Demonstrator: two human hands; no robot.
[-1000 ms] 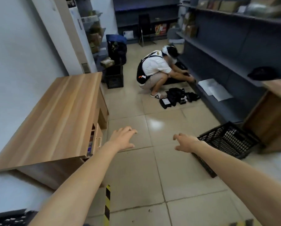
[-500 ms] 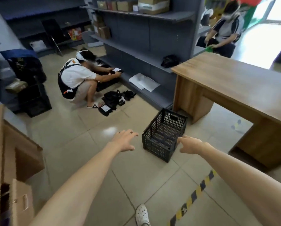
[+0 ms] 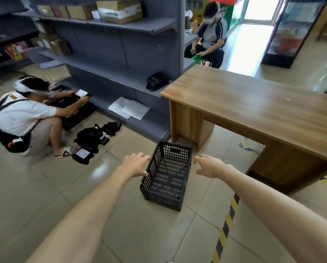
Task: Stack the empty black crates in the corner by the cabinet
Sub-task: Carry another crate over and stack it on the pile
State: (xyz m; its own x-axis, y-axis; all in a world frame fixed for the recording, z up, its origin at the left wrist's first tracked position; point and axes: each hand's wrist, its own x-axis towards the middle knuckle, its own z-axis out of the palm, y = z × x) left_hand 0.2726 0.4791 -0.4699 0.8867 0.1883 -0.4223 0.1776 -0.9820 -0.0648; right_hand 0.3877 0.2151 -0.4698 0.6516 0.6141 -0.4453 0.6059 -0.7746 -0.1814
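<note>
Your left hand (image 3: 135, 164) and right hand (image 3: 209, 166) reach out with fingers loose, holding nothing, either side of the crate (image 3: 166, 175). It sits upright on the floor, long axis running away from you toward the desk (image 3: 253, 107). Left of the crate, beyond it, a person (image 3: 24, 118) crouches among black bags (image 3: 91, 136).

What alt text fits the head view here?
Both bare hands, left hand and right hand, reach open toward either side of an empty black perforated plastic crate on the tiled floor beside a wooden desk. A crouching person in a white shirt sorts items by grey metal shelving.
</note>
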